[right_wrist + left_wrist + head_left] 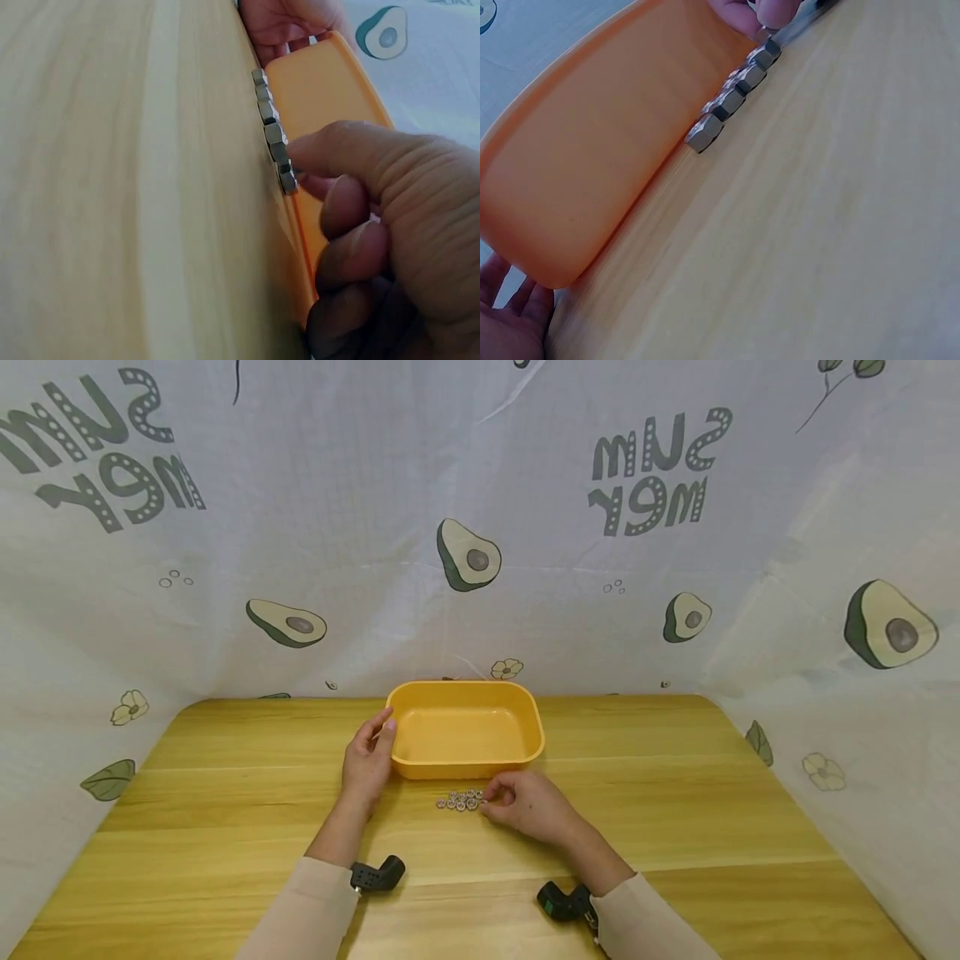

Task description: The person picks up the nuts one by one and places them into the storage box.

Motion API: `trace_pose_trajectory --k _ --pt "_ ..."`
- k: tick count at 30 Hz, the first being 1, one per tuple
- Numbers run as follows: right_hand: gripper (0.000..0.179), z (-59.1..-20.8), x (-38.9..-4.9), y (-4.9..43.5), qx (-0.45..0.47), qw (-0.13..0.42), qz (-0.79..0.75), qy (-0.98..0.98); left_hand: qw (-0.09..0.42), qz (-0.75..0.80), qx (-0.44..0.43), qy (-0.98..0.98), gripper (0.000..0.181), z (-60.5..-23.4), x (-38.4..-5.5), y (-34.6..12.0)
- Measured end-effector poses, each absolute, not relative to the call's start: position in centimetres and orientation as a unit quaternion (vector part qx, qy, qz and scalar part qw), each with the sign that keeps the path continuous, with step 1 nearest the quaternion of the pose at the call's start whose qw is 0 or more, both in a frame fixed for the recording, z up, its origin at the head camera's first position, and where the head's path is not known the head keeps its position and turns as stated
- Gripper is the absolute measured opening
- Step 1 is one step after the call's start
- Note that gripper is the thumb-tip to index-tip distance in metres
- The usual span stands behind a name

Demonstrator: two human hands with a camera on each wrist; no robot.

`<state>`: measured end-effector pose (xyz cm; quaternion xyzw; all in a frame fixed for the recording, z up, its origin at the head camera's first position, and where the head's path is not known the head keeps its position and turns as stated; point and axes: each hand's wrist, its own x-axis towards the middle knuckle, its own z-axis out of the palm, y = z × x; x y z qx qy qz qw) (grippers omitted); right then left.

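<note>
Resting left grip [367, 764]: it lies against the left end of the yellow bin [465, 771]; its fingers look loose, and they do not close round anything you can see.
Right grip [532, 807]: its thumb and a finger bend in at the right end of the small metal nuts [471, 804]; you cannot tell if they pinch a nut or only touch it.
Yellow bin: it sits by the back edge of the tabletop [225, 835], about midway between the left and right edges.
Metal nuts: they lie flat in a small bunch, just on the front-edge side of the bin.
Done: the nuts are close together and the bin is right beside them, so things look well set up.
Left: every nut you can see is outside the bin, so the work seems to be near its start, with most or all of the nuts waiting.
Hidden: the bin covers some of your left fingertips, and its front wall may hide a thin strip of its floor.
Cut off: the left wrist view shows only bits of both grips, and the tabletop's front edge is out of sight in the head view.
Hard to see: the nuts overlap, so you cannot count them well.
</note>
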<state>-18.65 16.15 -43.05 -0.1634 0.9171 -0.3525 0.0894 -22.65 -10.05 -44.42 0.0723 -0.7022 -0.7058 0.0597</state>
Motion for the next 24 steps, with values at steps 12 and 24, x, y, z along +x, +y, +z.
trace_pose_trajectory --k 12,24 --pt "0.008 -42.63 -18.77 16.16 -0.163 0.104 -0.362 0.912 0.066 -0.701 0.063 -0.707 0.045 -44.16 -22.99 -9.91" --pt "0.008 -42.67 -18.29 16.09 -0.159 0.127 -0.392 0.897 0.056 -0.698 0.070 -0.710 0.047 -44.41 -22.33 -10.12"
